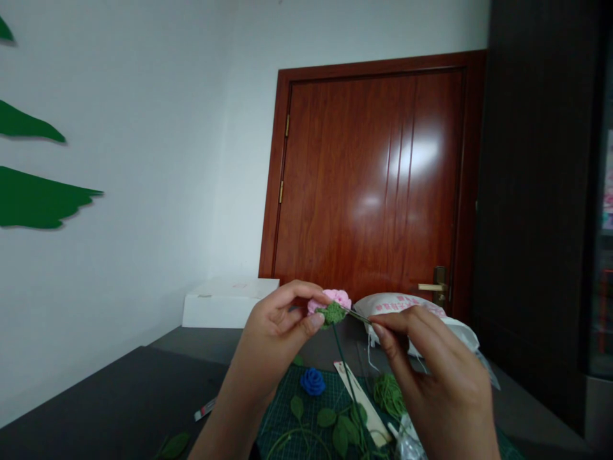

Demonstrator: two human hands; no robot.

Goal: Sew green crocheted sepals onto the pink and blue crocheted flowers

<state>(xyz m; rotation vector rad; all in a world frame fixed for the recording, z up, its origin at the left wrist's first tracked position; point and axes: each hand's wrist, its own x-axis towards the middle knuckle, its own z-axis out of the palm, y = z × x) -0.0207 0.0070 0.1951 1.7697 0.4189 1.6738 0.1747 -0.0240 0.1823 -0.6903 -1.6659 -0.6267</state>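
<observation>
My left hand [282, 319] pinches a pink crocheted flower [339, 297] between thumb and fingers. Under the petals is a green knitted base [334, 312], and a thin green stem [345, 367] hangs down from it. My right hand [431, 358] grips a slim metal tool [358, 315], whose tip meets the green base from the right. Whether the tip is inside the stitches cannot be made out.
A blue rose [313, 381], green leaves [341, 434], a pale strip [366, 409] and green yarn [389, 395] lie on a cutting mat [282, 409]. Behind are a white box [220, 303] and a white bag [397, 303].
</observation>
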